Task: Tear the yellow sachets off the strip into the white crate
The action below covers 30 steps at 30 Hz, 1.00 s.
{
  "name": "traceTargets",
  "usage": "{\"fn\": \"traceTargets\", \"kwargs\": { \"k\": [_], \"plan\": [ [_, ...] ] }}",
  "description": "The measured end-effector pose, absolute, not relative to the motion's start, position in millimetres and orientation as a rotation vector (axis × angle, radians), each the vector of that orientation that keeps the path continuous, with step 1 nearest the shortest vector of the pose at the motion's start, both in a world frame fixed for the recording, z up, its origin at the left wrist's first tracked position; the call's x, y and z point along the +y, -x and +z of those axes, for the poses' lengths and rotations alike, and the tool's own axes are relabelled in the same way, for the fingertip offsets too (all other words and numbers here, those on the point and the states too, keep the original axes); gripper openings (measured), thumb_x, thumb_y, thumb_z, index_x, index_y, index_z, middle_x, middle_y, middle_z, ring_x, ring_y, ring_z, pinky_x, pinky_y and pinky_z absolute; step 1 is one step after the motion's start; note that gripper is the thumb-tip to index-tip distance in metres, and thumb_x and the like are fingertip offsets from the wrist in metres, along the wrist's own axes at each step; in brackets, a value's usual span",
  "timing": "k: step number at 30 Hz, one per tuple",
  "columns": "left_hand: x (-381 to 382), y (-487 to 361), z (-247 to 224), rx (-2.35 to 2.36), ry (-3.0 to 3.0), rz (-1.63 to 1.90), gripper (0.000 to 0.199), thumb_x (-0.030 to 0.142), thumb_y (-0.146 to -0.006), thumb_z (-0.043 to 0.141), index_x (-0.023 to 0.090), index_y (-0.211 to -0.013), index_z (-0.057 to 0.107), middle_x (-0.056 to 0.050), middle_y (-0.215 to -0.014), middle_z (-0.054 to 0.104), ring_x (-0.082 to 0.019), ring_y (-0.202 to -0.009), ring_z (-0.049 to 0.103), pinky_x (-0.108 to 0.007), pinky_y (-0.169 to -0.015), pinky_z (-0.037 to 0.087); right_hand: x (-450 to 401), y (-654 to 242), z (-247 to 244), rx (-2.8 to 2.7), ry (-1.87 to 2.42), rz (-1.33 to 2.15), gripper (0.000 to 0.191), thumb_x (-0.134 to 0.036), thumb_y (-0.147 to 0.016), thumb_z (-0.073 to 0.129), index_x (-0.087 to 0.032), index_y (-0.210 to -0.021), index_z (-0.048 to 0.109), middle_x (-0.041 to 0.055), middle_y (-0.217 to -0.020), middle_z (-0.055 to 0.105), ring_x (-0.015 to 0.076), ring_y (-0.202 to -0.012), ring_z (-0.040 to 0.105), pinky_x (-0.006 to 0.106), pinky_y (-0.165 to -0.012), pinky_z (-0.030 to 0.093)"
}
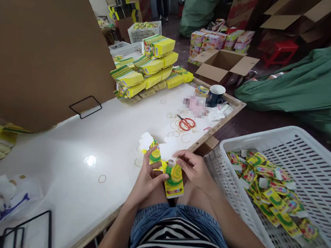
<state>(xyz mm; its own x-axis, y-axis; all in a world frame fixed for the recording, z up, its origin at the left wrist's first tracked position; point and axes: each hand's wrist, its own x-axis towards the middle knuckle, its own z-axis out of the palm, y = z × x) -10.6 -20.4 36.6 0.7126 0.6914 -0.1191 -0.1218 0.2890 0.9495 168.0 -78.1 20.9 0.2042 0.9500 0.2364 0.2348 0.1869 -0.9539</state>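
Over my lap, my left hand (146, 178) grips a small yellow and green printed carton (174, 183), with the thumb pressed on its face. My right hand (196, 170) has its fingertips pinched together at a white flap on the carton's upper end. Beyond the left fingers shows another printed yellow and green panel (155, 153) with white flaps around it; whether it belongs to the same carton I cannot tell.
On the white table (84, 146) lie orange-handled scissors (186, 123), rubber bands, a dark mug (216, 96) and stacked bundles of yellow carton blanks (148, 69). A white basket (302, 137) with several small cartons stands at right. An open cardboard box (221, 62) sits behind the table.
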Motion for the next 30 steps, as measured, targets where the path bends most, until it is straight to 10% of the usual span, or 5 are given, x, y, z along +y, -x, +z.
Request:
{"fn": "traceTargets", "kwargs": {
  "k": [3, 6, 14, 30],
  "plan": [
    [-20, 9, 34, 0.586, -1.220, 0.557, 0.066, 0.025, -0.080, 0.071, 0.028, -0.137, 0.037, -0.009, -0.115, 0.068, -0.021, -0.090, 0.071, -0.032, -0.078, 0.057, -78, -167, 20, -1.208, 1.294, 0.763, 0.035, -0.039, -0.093, 0.054, -0.023, -0.124, 0.058, 0.0045, -0.091, 0.069, 0.0179, -0.078, 0.064, 0.031, -0.073, 0.050],
    [-18, 9, 32, 0.686, -1.372, 0.618, 0.043, 0.026, -0.081, 0.069, 0.021, -0.122, 0.058, -0.011, -0.125, 0.064, -0.023, -0.101, 0.067, -0.032, -0.085, 0.056, -79, -173, 25, -1.311, 1.259, 0.696, 0.035, -0.044, -0.095, 0.047, -0.022, -0.104, 0.072, 0.0092, -0.099, 0.066, 0.0222, -0.096, 0.061, 0.035, -0.083, 0.048],
    [-23, 5, 30, 0.752, -1.510, 0.583, 0.047, 0.020, -0.085, 0.059, 0.022, -0.131, 0.055, -0.010, -0.126, 0.064, -0.019, -0.090, 0.068, -0.032, -0.081, 0.057, -79, -173, 32, -1.390, 1.554, 0.833, 0.028, -0.021, -0.080, 0.060, -0.021, -0.108, 0.060, -0.0080, -0.056, 0.043, 0.0119, -0.050, 0.044, 0.022, -0.051, 0.036],
    [-20, -4, 34, 0.675, -1.259, 0.649, 0.046, 0.028, -0.078, 0.072, 0.021, -0.120, 0.055, -0.010, -0.111, 0.071, -0.021, -0.087, 0.071, -0.034, -0.079, 0.057, -74, -169, 23, -1.286, 1.380, 0.817, 0.022, -0.037, -0.087, 0.060, -0.021, -0.102, 0.064, 0.0022, -0.081, 0.064, 0.0144, -0.063, 0.056, 0.027, -0.060, 0.045]
  ]
}}
